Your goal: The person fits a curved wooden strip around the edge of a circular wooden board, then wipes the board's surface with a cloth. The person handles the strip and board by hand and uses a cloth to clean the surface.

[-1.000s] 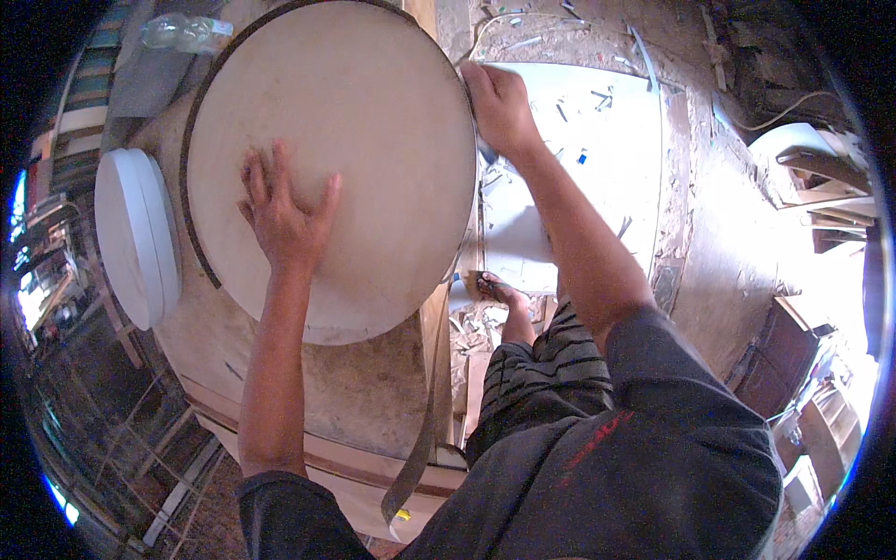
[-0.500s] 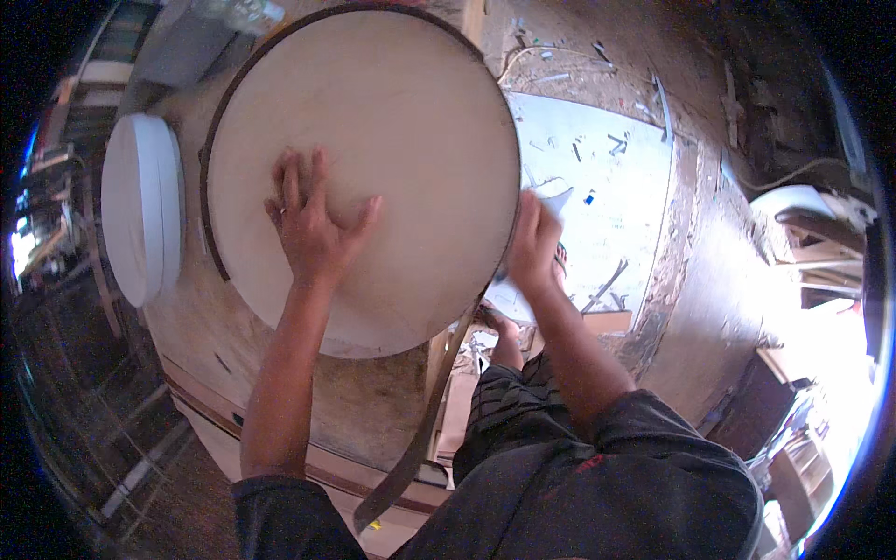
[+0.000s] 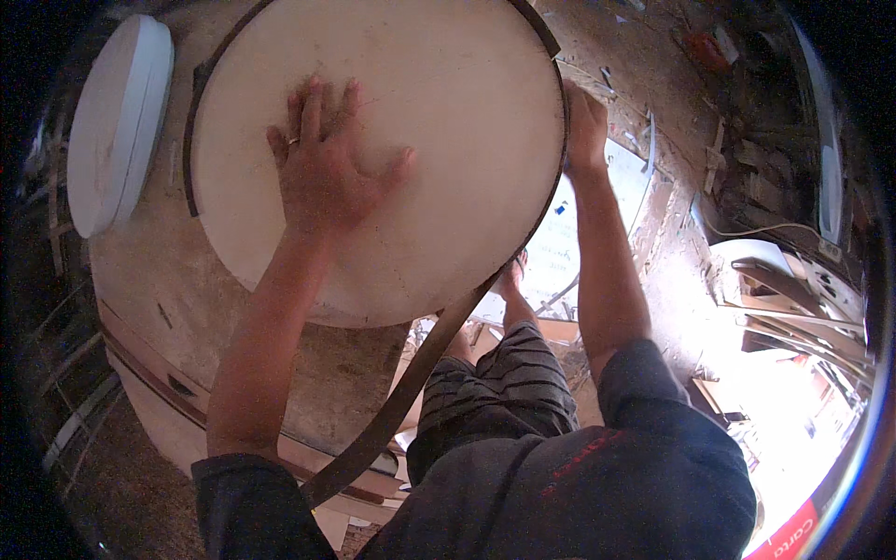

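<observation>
A large round pale wooden disc (image 3: 457,140) lies flat on a brown worktable (image 3: 168,271). My left hand (image 3: 327,173) rests on its face, fingers spread and palm down. At the disc's right rim, my right hand (image 3: 585,131) is closed against a dark edging strip (image 3: 397,401); its fingertips are hidden. This strip follows the right rim, leaves it at the lower right and hangs as a loose tail toward my body. Around the upper left of the rim runs more dark banding, with one end at the left side and another at the upper right.
White round pieces (image 3: 121,131) stand stacked left of the disc. A white board (image 3: 625,177) lies on the littered floor to the right, near my foot (image 3: 509,280). Wood offcuts (image 3: 793,299) are piled at the far right, by a thin cable (image 3: 765,229).
My right hand has moved farther along the right rim, away from my body. My left hand stays spread on the disc. The whole view has shifted, with the disc higher and larger.
</observation>
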